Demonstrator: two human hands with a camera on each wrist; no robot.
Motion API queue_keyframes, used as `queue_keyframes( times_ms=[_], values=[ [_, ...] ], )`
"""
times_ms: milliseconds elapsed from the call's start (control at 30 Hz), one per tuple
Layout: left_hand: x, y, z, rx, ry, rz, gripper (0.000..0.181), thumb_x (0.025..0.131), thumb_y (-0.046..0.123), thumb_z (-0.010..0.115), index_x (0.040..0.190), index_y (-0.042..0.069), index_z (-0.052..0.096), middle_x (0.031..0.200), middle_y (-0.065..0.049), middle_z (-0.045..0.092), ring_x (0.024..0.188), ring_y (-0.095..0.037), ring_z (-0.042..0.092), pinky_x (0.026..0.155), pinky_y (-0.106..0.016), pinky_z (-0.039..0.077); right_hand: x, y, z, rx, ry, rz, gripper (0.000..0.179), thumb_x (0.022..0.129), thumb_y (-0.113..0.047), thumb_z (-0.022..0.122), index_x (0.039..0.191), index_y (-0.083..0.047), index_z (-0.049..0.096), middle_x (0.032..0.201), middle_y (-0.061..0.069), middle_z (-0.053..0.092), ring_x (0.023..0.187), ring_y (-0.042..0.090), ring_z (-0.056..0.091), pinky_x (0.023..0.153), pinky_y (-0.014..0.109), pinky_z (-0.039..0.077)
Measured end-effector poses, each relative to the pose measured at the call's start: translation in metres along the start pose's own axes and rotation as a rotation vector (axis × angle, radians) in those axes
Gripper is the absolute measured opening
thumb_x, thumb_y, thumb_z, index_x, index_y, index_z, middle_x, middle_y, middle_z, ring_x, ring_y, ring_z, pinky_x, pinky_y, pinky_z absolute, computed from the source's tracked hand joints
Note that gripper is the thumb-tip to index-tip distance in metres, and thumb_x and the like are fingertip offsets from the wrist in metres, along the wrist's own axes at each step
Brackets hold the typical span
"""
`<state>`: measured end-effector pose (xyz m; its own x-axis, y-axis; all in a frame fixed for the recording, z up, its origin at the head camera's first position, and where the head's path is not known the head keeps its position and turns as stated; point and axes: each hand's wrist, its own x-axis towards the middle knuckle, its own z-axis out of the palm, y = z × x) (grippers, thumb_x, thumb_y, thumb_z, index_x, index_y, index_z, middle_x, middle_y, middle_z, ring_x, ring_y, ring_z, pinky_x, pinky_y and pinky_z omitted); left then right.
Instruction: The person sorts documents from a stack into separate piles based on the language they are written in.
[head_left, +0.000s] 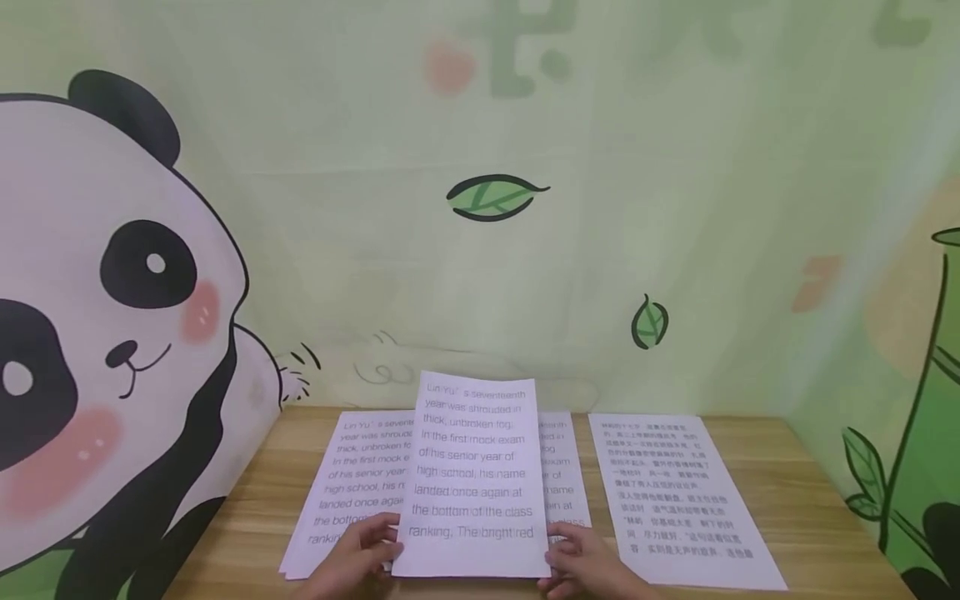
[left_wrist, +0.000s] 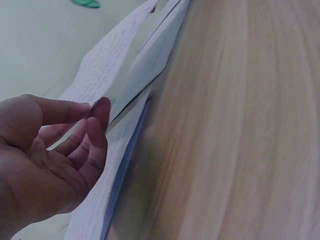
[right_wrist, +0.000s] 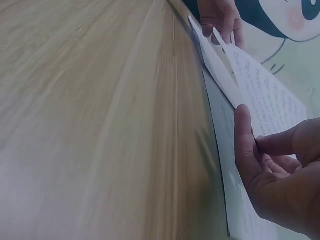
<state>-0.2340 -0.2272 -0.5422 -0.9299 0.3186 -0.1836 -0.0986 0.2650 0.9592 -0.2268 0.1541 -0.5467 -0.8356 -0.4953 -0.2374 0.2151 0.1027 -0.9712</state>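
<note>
A sheet of paper (head_left: 471, 475) printed with large English text is raised over the middle of the table, tilted toward me. My left hand (head_left: 358, 557) pinches its lower left edge between thumb and fingers, seen closer in the left wrist view. At the lower right edge, my right hand (head_left: 588, 565) pinches the same sheet, and the right wrist view shows its thumb and fingers meeting on the paper. Behind and below the raised sheet lie more English-printed papers (head_left: 564, 475), partly covered by it. Another English-printed stack (head_left: 330, 500) lies to the left, near the left hand.
To the right, papers with Chinese text (head_left: 682, 500) lie flat. All rest on a wood-grain table (head_left: 795, 483). Behind it hangs a green cloth backdrop (head_left: 360, 233) with a cartoon panda (head_left: 172, 192) and leaves.
</note>
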Motion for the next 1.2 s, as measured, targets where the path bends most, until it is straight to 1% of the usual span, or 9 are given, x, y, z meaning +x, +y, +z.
queue_keyframes(
  times_ms=[100, 167, 333, 433, 467, 633, 967, 1100, 1200],
  values=[
    [-0.005, -0.002, -0.013, 0.017, -0.004, 0.007, 0.050, 0.095, 0.007, 0.063, 0.137, -0.016, 0.048, 0.104, -0.008, 0.071, 0.080, -0.015, 0.065, 0.067, -0.028, 0.056, 0.009, -0.003, 0.009, -0.003, 0.000, 0.002, 0.055, 0.100, -0.005, 0.056, 0.145, 0.018, 0.034, 0.091, 0.004, 0.071, 0.086, 0.023, 0.077, 0.074, 0.035, 0.065],
    [-0.008, -0.003, -0.020, 0.021, -0.004, -0.004, 0.051, 0.096, 0.007, 0.063, 0.137, -0.017, 0.047, 0.102, -0.007, 0.070, 0.079, -0.015, 0.064, 0.066, -0.028, 0.055, 0.014, -0.005, 0.016, -0.016, 0.006, 0.014, 0.054, 0.100, -0.006, 0.057, 0.144, 0.017, 0.037, 0.090, 0.004, 0.072, 0.084, 0.021, 0.076, 0.072, 0.033, 0.064],
    [-0.018, -0.008, -0.038, 0.046, 0.040, -0.034, 0.053, 0.096, 0.006, 0.062, 0.137, -0.020, 0.043, 0.101, -0.006, 0.069, 0.079, -0.015, 0.062, 0.065, -0.028, 0.055, 0.029, -0.008, 0.034, -0.069, 0.023, 0.049, 0.049, 0.097, -0.006, 0.058, 0.141, 0.011, 0.046, 0.089, 0.005, 0.074, 0.080, 0.018, 0.075, 0.067, 0.031, 0.064],
    [-0.023, -0.011, -0.049, 0.066, 0.076, -0.073, 0.053, 0.096, 0.007, 0.061, 0.138, -0.020, 0.043, 0.104, -0.007, 0.068, 0.082, -0.016, 0.062, 0.066, -0.029, 0.055, 0.037, -0.007, 0.046, -0.070, 0.019, 0.044, 0.048, 0.097, -0.006, 0.058, 0.141, 0.010, 0.048, 0.089, 0.007, 0.075, 0.078, 0.017, 0.075, 0.067, 0.031, 0.063],
    [-0.024, -0.011, -0.053, 0.066, 0.093, -0.104, 0.053, 0.097, 0.008, 0.061, 0.139, -0.018, 0.044, 0.105, -0.007, 0.068, 0.084, -0.016, 0.062, 0.068, -0.029, 0.054, 0.040, -0.007, 0.050, -0.066, 0.015, 0.039, 0.048, 0.097, -0.006, 0.058, 0.140, 0.010, 0.048, 0.089, 0.007, 0.075, 0.077, 0.017, 0.074, 0.067, 0.032, 0.063],
    [-0.033, -0.014, -0.069, 0.039, 0.143, -0.200, 0.054, 0.098, 0.011, 0.062, 0.143, -0.013, 0.044, 0.107, -0.006, 0.067, 0.087, -0.017, 0.061, 0.072, -0.030, 0.053, 0.053, -0.008, 0.069, -0.067, 0.002, 0.028, 0.044, 0.097, -0.008, 0.059, 0.137, 0.006, 0.053, 0.083, 0.004, 0.073, 0.072, 0.013, 0.072, 0.065, 0.029, 0.062],
    [-0.049, -0.032, -0.099, 0.010, 0.148, -0.167, 0.061, 0.098, 0.011, 0.062, 0.147, -0.015, 0.036, 0.102, -0.003, 0.068, 0.081, -0.017, 0.060, 0.067, -0.028, 0.052, 0.075, -0.006, 0.105, -0.068, 0.005, 0.003, 0.050, 0.095, -0.009, 0.061, 0.142, 0.006, 0.051, 0.079, 0.006, 0.072, 0.064, 0.010, 0.069, 0.055, 0.020, 0.056],
    [-0.054, -0.036, -0.106, -0.018, 0.160, -0.171, 0.061, 0.097, 0.010, 0.064, 0.146, -0.015, 0.036, 0.099, 0.000, 0.069, 0.078, -0.016, 0.059, 0.065, -0.027, 0.051, 0.084, -0.007, 0.114, -0.092, 0.022, 0.015, 0.052, 0.095, -0.008, 0.062, 0.144, 0.005, 0.050, 0.077, 0.008, 0.071, 0.061, 0.011, 0.068, 0.052, 0.022, 0.056],
    [-0.057, -0.038, -0.108, -0.009, 0.175, -0.161, 0.061, 0.097, 0.010, 0.064, 0.145, -0.016, 0.036, 0.097, 0.000, 0.069, 0.075, -0.016, 0.058, 0.063, -0.026, 0.050, 0.090, -0.007, 0.118, -0.096, 0.035, 0.027, 0.051, 0.095, -0.007, 0.062, 0.144, 0.003, 0.051, 0.078, 0.009, 0.071, 0.061, 0.011, 0.068, 0.051, 0.022, 0.056]
  ],
)
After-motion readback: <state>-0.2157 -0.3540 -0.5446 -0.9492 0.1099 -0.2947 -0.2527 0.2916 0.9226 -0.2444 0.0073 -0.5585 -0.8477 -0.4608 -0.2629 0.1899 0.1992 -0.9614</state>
